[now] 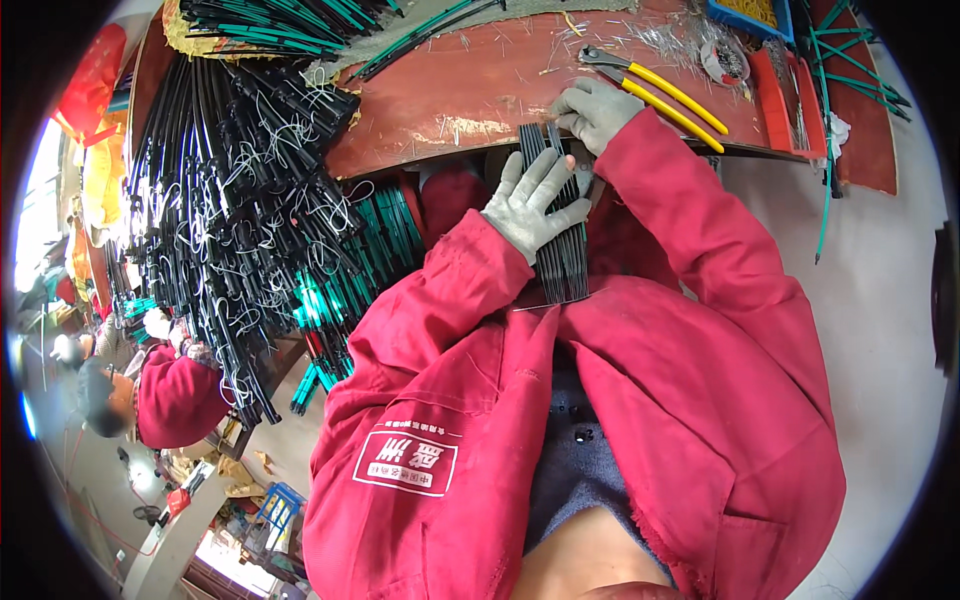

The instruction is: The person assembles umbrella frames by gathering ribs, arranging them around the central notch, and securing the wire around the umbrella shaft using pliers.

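A flat bundle of thin black metal ribs [562, 265] runs from the table's front edge toward my jacket. Across its middle lies my left hand [535, 203] in a light grey glove, its fingers over the ribs and its thumb at their right side. My right hand [597, 112], also gloved, is at the bundle's far end by the table edge. Its fingers are bent together, and whatever they pinch is hidden. A thin rod crosses the bundle's near end. Pliers with yellow handles [682, 100] lie on the table just right of my right hand.
Thin scraps litter the red-brown table [430, 105]. At the left hangs a big sheaf of black rods with white string loops [215, 190]; green rods [385, 235] are beside it. A red tray [768, 100] and blue bin [735, 20] stand right. Another person [180, 395] sits far left.
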Tool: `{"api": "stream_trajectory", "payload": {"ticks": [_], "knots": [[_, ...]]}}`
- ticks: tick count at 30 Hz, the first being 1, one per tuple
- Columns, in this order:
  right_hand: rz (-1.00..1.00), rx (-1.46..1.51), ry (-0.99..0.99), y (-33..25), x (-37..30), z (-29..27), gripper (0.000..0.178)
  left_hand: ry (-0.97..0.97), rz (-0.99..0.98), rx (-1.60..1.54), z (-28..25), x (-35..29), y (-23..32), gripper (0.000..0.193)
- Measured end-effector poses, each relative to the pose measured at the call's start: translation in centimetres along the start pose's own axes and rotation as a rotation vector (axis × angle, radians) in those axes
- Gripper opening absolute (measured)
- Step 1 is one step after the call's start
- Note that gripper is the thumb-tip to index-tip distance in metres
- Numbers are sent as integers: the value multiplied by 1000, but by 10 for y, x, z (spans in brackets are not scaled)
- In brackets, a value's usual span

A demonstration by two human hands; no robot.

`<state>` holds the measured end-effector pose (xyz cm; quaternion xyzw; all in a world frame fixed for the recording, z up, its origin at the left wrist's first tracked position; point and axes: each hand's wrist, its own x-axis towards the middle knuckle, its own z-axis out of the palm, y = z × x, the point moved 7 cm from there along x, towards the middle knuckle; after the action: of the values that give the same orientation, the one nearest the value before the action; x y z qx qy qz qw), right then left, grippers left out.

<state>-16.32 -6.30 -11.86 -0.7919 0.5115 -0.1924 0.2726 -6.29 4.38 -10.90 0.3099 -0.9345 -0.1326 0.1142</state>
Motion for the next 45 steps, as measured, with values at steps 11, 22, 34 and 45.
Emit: {"api": "stream_trajectory", "payload": {"ticks": [11, 22, 34, 45], "knots": [[-50, 25, 39, -1, -5, -2, 12, 62, 25, -10, -2, -6, -5, 53], [-92, 19, -6, -11, 5, 5, 14, 106, 5, 10, -1, -11, -10, 51], [-123, 37, -74, -27, 5, 19, 24, 179, 50, 11, 7, -24, -17, 45], [-76, -49, -18, -36, 10, 27, 23, 260, 103, -40, 3, -23, -16, 41]]}}
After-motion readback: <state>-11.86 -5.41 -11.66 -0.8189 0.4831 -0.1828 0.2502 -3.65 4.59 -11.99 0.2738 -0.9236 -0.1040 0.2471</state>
